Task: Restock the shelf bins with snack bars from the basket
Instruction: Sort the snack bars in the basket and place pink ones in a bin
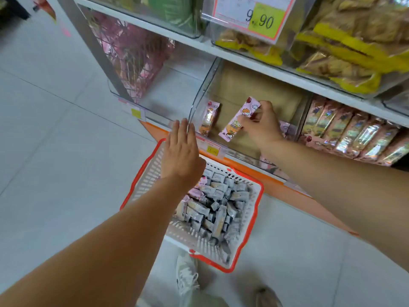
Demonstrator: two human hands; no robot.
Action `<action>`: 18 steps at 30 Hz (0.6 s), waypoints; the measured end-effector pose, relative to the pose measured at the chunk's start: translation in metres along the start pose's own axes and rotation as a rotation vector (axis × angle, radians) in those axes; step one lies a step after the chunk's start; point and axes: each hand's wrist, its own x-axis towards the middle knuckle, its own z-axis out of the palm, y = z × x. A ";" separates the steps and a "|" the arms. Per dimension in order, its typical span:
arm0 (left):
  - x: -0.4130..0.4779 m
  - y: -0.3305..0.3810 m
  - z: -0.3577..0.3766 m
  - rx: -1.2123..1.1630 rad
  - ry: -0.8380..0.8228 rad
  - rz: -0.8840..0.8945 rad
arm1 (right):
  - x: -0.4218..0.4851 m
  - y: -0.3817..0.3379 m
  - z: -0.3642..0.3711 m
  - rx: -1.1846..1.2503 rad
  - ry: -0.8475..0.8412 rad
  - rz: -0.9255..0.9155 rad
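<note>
Your right hand [263, 126] is inside the middle clear bin [200, 100], with thumb and fingers pinching a pink snack bar [240, 118] by its upper half. Bar is tilted, lower end toward the bin front, over the brown liner [254, 89]. Your left hand [181, 149] is released: flat, fingers straight and together, holding nothing. Its fingertips are at the bin's front-left corner; can't tell whether they touch the plastic.

A second bar [209, 118] is in the same bin, standing against the left wall, apart from the one you hold. There's a bit more pink wrapper behind your right wrist, mostly hidden.

Basket [150, 173]: white with a red rim, on the floor [55, 129] just below the bin front. It's loaded with loose bars [219, 207], jumbled, mostly silver side up, a few pink.

Next bin to the right holds rows of pink bars [354, 134], packed tight. Bin to the left has pink packets [132, 54] at the back. On the shelf board [243, 60] above are bags with yellow trim [345, 47] and a price card [261, 18] reading 9.90. Your shoe [187, 275] is just beside the basket's near edge.
</note>
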 end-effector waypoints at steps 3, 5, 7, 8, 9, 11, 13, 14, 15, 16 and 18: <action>0.018 -0.016 0.001 0.116 -0.055 0.064 | 0.009 0.000 0.017 -0.062 0.025 0.061; 0.025 -0.026 0.002 0.190 -0.097 0.123 | 0.012 0.002 0.027 -0.104 -0.002 0.108; 0.028 -0.035 0.004 0.260 -0.112 0.181 | 0.012 0.002 0.037 -0.096 -0.022 0.180; 0.028 -0.038 0.003 0.278 -0.114 0.199 | 0.012 0.002 0.042 -0.055 -0.023 0.226; 0.028 -0.040 0.003 0.287 -0.115 0.211 | 0.012 0.002 0.047 -0.024 -0.021 0.257; 0.030 -0.042 0.002 0.314 -0.108 0.233 | 0.014 0.003 0.056 -0.041 0.007 0.247; 0.033 -0.042 0.002 0.358 -0.100 0.258 | 0.014 0.003 0.061 -0.137 0.028 0.223; 0.034 -0.041 0.002 0.373 -0.097 0.267 | 0.013 0.004 0.063 -0.167 0.030 0.221; 0.035 -0.041 0.003 0.380 -0.094 0.272 | 0.012 0.005 0.065 -0.175 0.029 0.218; 0.035 -0.042 0.003 0.383 -0.091 0.273 | 0.011 0.007 0.066 -0.183 0.024 0.209; 0.036 -0.042 0.003 0.378 -0.087 0.279 | 0.007 0.009 0.068 -0.248 -0.047 0.187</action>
